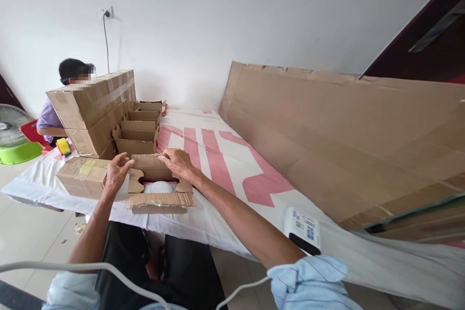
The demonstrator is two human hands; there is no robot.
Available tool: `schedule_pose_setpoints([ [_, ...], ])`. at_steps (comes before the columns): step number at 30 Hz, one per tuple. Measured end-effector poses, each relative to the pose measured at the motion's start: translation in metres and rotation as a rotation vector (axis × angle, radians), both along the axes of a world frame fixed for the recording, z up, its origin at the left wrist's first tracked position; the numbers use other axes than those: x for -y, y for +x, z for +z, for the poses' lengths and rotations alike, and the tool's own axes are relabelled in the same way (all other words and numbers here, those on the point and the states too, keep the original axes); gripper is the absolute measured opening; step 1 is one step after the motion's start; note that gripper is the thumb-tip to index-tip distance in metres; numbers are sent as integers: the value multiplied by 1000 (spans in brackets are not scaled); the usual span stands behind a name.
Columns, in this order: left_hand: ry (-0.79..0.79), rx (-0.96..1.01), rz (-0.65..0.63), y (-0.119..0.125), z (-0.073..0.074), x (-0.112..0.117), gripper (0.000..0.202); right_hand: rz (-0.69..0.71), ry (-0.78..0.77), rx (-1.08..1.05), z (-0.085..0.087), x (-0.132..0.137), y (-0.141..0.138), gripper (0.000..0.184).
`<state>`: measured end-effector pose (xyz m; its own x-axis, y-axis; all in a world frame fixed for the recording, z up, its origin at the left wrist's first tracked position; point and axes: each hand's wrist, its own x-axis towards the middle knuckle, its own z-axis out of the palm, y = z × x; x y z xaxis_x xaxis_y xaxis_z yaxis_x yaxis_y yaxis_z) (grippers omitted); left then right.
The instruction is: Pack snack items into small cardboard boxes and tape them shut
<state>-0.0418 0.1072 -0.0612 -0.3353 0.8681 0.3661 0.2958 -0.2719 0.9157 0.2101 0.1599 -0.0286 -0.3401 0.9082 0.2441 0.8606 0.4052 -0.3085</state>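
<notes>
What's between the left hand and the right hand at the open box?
In the head view, the far cardboard flap of the open box lies between the left hand and right hand.

Carton (160,200) on table (225,220), stacked boxes (96,111) left, cardboard sheet (327,140) right

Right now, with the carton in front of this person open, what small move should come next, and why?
Probably fold the far flap inward: the carton stands open over a white rounded item, and the right hand and left hand are at that flap's two ends.
</notes>
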Motion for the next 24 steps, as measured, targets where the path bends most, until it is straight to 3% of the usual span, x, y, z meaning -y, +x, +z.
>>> schedule_pose_setpoints([
  [2,48,-122,2,-2,8,22,51,1,-13,-3,0,-3,1,28],
  [3,53,-200,-59,-3,13,35,45,4,-22,-4,0,-4,1,28],
  [7,14,-472,-456,2,26,87,46,8,-35,-19,-3,-8,3,28],
  [10,46,-588,-491,5,23,104,43,27,-26,-40,-4,-7,3,25],
  [14,55,-484,-390,0,9,94,14,70,33,-60,-5,-4,5,25],
  [19,-43,-229,-258,0,-3,72,26,131,210,-167,-2,12,13,29],
  [21,-54,-168,-254,2,-6,67,29,237,184,-279,3,22,18,27],
  [24,-65,-109,-248,4,-11,64,31,418,11,-404,13,40,23,27],
])
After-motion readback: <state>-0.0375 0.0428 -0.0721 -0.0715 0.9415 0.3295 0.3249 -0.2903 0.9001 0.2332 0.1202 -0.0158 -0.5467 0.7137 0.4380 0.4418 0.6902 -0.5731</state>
